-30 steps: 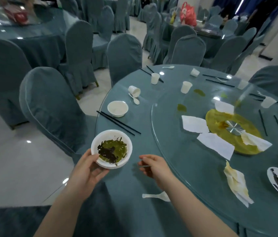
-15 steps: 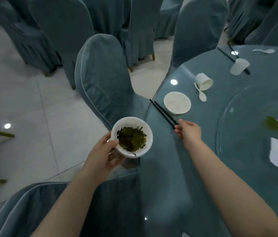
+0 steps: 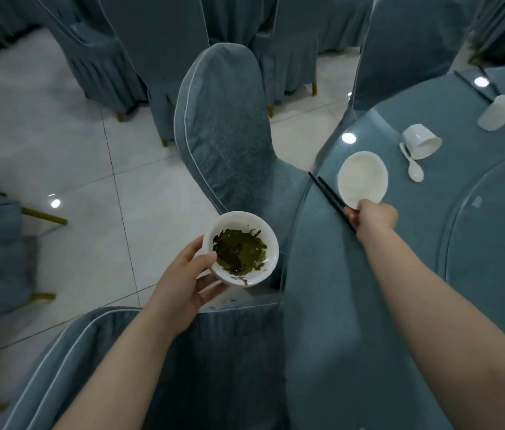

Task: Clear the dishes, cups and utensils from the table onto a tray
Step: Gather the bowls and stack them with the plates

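My left hand (image 3: 183, 283) holds a white bowl (image 3: 268, 240) smeared with dark green food remains, off the table's edge above a chair seat. My right hand (image 3: 373, 217) reaches onto the round blue table (image 3: 338, 305), its fingers curled over the near end of a pair of black chopsticks (image 3: 325, 190). The knuckles touch the near rim of a small empty white dish (image 3: 363, 176). Beyond it lie a tipped white cup (image 3: 421, 142) and a white spoon (image 3: 414, 169). A plastic cup (image 3: 501, 111) lies over another pair of chopsticks (image 3: 474, 85). No tray is in view.
A glass turntable (image 3: 493, 243) covers the table's right part. Blue-covered chairs stand close: one (image 3: 223, 125) right ahead at the table's edge, one (image 3: 139, 361) under my arms, more behind. White tiled floor (image 3: 74, 169) lies to the left.
My view has swung left and down. My right hand has moved from empty table space forward to the chopsticks' near end and the dish rim. The left hand still holds the bowl.
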Demonstrator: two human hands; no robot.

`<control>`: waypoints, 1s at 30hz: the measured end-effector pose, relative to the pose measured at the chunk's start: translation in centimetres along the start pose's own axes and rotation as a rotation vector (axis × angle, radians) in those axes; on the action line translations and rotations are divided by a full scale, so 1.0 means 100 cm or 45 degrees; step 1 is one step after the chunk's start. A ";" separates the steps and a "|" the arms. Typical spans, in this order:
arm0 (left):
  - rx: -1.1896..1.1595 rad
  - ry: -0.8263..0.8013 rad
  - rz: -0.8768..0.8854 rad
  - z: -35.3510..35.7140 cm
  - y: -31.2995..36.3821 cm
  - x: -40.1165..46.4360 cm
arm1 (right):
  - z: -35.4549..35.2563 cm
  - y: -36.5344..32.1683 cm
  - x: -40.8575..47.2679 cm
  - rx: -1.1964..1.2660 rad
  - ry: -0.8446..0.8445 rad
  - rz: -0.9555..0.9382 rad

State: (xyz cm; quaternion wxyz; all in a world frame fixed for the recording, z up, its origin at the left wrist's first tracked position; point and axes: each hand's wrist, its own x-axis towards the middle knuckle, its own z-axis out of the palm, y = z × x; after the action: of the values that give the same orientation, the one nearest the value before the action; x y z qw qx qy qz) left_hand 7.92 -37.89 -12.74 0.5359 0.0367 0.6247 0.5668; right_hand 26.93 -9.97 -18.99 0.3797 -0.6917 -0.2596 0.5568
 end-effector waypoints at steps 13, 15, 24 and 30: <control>-0.041 -0.132 0.111 -0.018 -0.027 -0.066 | -0.072 0.021 -0.181 -0.488 -0.719 -0.442; 0.001 -0.208 0.140 -0.023 -0.037 -0.085 | -0.083 0.034 -0.216 -0.544 -0.778 -0.434; -0.022 -0.420 0.177 -0.046 -0.081 -0.160 | -0.142 0.103 -0.314 -0.690 -0.601 -0.438; 0.101 -0.653 0.090 -0.032 -0.099 -0.195 | -0.204 0.125 -0.342 -0.402 -0.598 -0.251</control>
State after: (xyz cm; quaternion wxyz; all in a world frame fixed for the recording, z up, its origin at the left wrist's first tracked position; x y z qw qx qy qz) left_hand 19.44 -56.34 -8.61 0.6549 0.2220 0.4884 0.5322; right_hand 37.46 -48.74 -7.68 0.2491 -0.5658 -0.4898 0.6148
